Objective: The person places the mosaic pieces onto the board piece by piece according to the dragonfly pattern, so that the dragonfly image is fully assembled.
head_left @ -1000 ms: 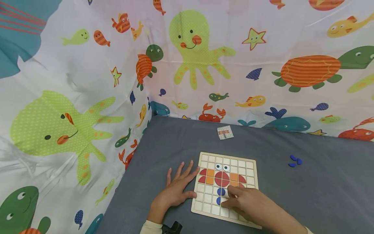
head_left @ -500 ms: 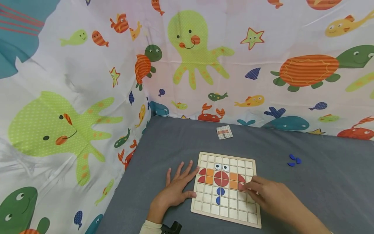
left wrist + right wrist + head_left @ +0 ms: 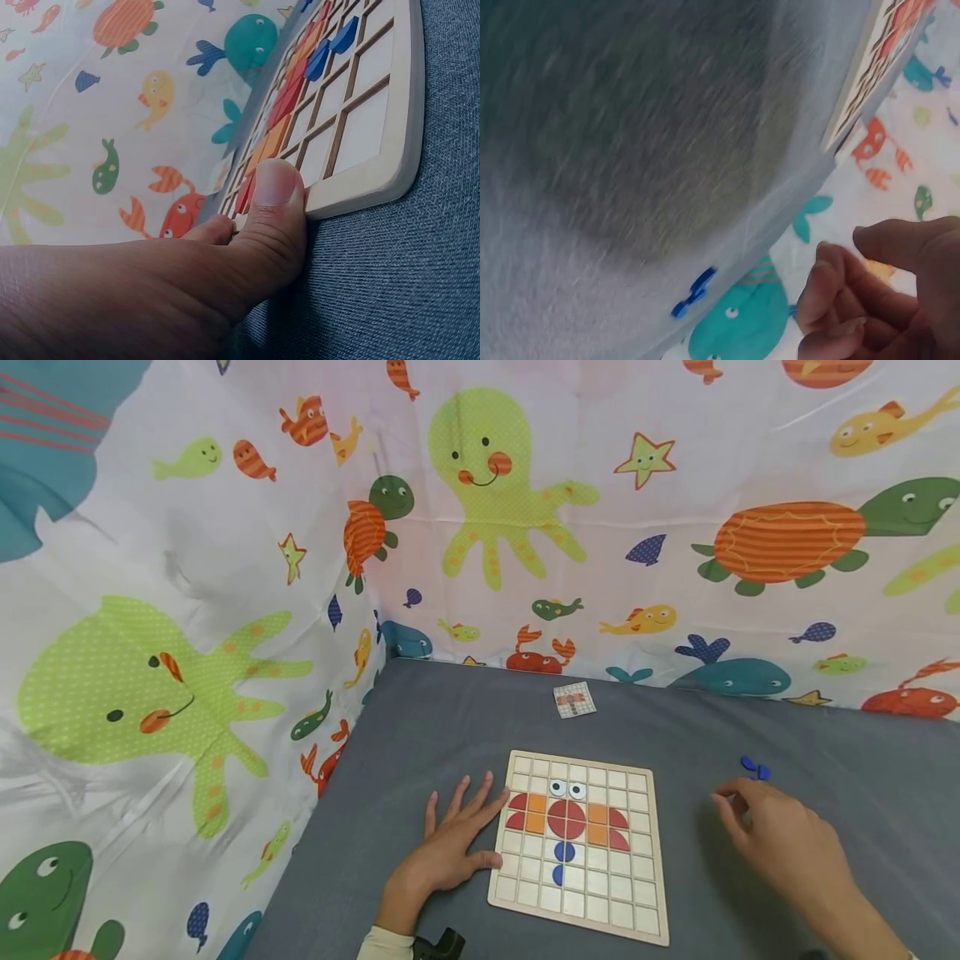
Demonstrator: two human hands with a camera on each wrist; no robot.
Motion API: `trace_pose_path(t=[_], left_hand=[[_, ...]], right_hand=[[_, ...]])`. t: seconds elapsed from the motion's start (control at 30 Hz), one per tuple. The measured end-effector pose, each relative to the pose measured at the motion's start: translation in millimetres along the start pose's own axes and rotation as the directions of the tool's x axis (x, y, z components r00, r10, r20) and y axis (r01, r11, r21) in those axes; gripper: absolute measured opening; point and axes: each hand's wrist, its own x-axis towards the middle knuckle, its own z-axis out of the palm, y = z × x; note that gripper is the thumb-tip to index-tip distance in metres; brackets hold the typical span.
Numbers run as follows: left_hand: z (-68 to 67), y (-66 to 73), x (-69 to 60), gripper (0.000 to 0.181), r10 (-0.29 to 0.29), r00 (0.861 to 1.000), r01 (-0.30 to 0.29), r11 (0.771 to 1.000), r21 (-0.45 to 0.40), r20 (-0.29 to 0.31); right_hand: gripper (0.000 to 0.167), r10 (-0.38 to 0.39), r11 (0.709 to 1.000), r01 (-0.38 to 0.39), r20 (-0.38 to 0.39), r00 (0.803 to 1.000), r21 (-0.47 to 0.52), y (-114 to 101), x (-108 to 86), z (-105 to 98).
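Observation:
A wooden grid board (image 3: 661, 860) lies on the grey cloth, carrying red quarter pieces (image 3: 566, 820), orange squares (image 3: 536, 812), two eye tiles (image 3: 567, 789) and blue rounded pieces (image 3: 565, 852). My left hand (image 3: 450, 860) has its fingers spread at the board's left edge; in the left wrist view its thumb (image 3: 276, 195) touches the rim. To the right of the board, my right hand (image 3: 787, 839) hovers just in front of loose blue pieces (image 3: 763, 772). Its fingers are loosely bent, with a gap between thumb and forefinger and nothing held. It partly hides the loose pieces.
Behind the board lies a small printed card (image 3: 574, 700) with a grid pattern. A curtain (image 3: 480, 610) with sea animals hangs along the back and left edges of the grey surface (image 3: 450, 718).
My right hand has left the lower middle of the board and moved right to the loose blue pieces. A blue half shape on the board is now uncovered. My left hand stays put.

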Motion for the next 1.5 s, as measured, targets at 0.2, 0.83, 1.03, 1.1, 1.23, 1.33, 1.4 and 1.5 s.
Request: trace_pose_path(t=[0.2,0.83,1.03,1.1,1.23,1.33,1.4,1.5], left_hand=[[10.0,-15.3,4.0,0.093,-0.001,1.0,0.001,1.0,0.007,-0.022],[13.3,-17.4,3.8,0.093,-0.005,1.0,0.005,1.0,0.014,-0.03],[13.8,-19.0,3.9,0.094,-0.007,0.999,0.007,1.0,0.015,-0.039],[13.8,-19.2,4.0,0.094,-0.006,0.999,0.007,1.0,0.018,-0.041],[13.5,-18.5,3.6,0.095,0.004,0.999,-0.003,1.0,0.019,-0.044],[12.0,-16.8,3.0,0.094,0.014,0.999,-0.013,1.0,0.015,-0.045],[10.5,-15.1,2.6,0.094,0.009,0.999,-0.009,1.0,0.009,-0.038],[6.5,-10.0,1.3,0.093,0.001,1.0,-0.001,1.0,0.002,-0.021]], right_hand=[[0.031,0.094,0.996,-0.094,0.014,0.995,0.0,19,8.1,-5],[0.028,0.156,0.987,-0.15,0.141,0.978,-0.052,54,35.6,6],[0.03,0.14,0.99,-0.136,0.104,0.985,-0.048,57,40.6,10],[0.031,0.137,0.99,-0.133,0.103,0.985,-0.049,57,43.0,12],[0.03,0.132,0.991,-0.127,0.107,0.985,-0.049,58,48.4,14],[0.031,0.131,0.991,-0.126,0.108,0.985,-0.053,58,52.8,16],[0.033,0.131,0.991,-0.125,0.107,0.986,-0.055,57,55.3,17],[0.035,0.131,0.991,-0.127,0.111,0.985,-0.048,58,58.0,18]])
